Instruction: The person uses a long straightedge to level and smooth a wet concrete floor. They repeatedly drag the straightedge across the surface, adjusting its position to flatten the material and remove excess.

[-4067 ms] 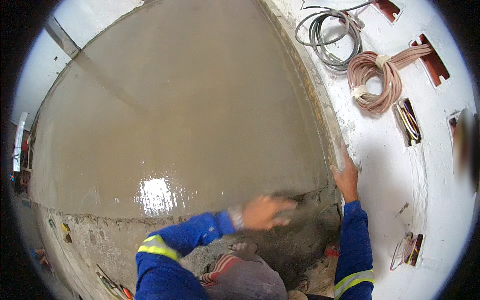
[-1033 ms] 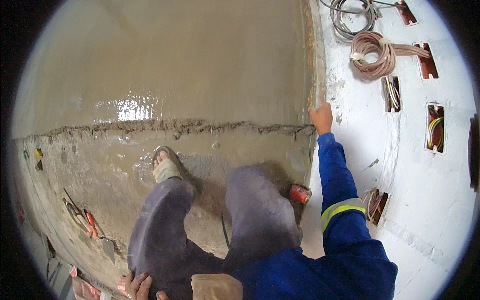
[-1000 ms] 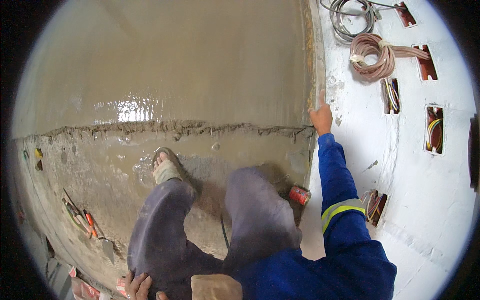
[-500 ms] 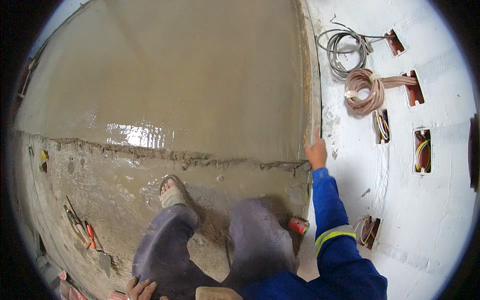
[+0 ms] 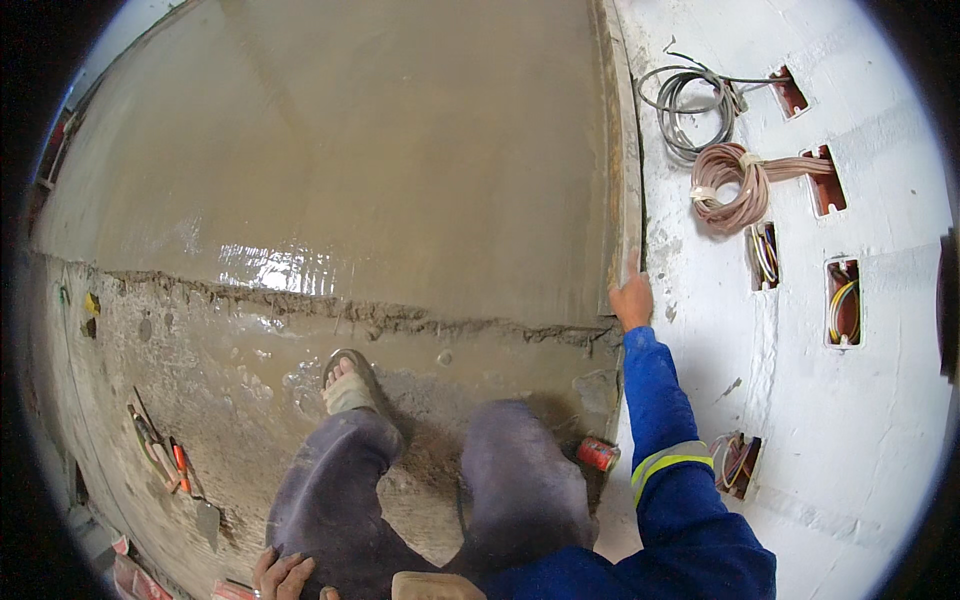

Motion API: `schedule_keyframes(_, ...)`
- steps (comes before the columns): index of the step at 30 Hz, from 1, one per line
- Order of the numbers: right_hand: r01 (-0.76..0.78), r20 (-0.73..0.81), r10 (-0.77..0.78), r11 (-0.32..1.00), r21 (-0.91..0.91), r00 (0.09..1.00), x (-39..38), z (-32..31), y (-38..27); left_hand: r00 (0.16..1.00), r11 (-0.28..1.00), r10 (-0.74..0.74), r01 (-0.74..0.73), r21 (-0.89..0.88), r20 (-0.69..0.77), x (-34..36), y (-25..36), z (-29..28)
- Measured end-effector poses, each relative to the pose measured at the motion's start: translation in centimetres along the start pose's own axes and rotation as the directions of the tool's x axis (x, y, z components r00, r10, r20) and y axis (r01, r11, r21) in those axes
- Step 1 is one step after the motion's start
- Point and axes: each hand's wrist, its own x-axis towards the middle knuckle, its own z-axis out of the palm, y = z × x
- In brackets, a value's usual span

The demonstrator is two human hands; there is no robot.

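Against the strip [image 5: 624, 180] along the wall's foot, my right hand [image 5: 632, 300] has one finger stretched forward, slightly blurred; its other fingers are partly hidden, and I make out no tool in it. The hand sits beside the front corner of the smooth, wet grey-brown screed [image 5: 400, 180]. My left hand [image 5: 283, 575] lies on my left thigh at the lower edge, fingers loosely spread and nothing in them. A rough, broken front edge [image 5: 390, 317] of the screed runs across, just beyond my sandalled foot [image 5: 347, 384].
A red can [image 5: 597, 454] lies beside my right knee. On the bare floor at left are a pointing trowel [image 5: 207, 520] and several hand tools [image 5: 165, 455]. Coiled pink cables [image 5: 730, 187] and a grey cable coil [image 5: 690, 110] hang from boxes in the white wall [image 5: 800, 420].
My right hand stays at the strip, its stretched finger shifting only slightly. My left hand remains on my thigh. The view has tilted very slightly.
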Motion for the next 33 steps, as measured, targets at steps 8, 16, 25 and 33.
schedule_keyframes(8, 0.012, 0.017, -0.012, 1.0, 0.009, 1.0, 0.5, -0.5, -1.2, 1.0, 0.999, -0.029, 0.028, 0.015, 0.005, 0.1, 0.1, -0.2)
schedule_keyframes(16, 0.074, -0.012, -0.074, 0.997, 0.009, 0.997, 0.2, -0.3, -1.3, 1.0, 1.0, -0.022, 0.023, 0.012, -0.005, 0.1, 0.0, -0.2)
schedule_keyframes(25, 0.109, -0.074, -0.109, 0.994, 0.0, 0.991, 0.5, 1.1, -0.8, 0.999, 0.999, -0.038, 0.038, 0.006, -0.003, 0.3, 0.2, -0.1)
schedule_keyframes(33, 0.077, 0.006, -0.078, 0.996, 0.041, 0.997, -1.2, 0.3, -1.9, 0.999, 0.999, -0.033, 0.033, 0.023, -0.002, 0.2, 0.3, -0.2)
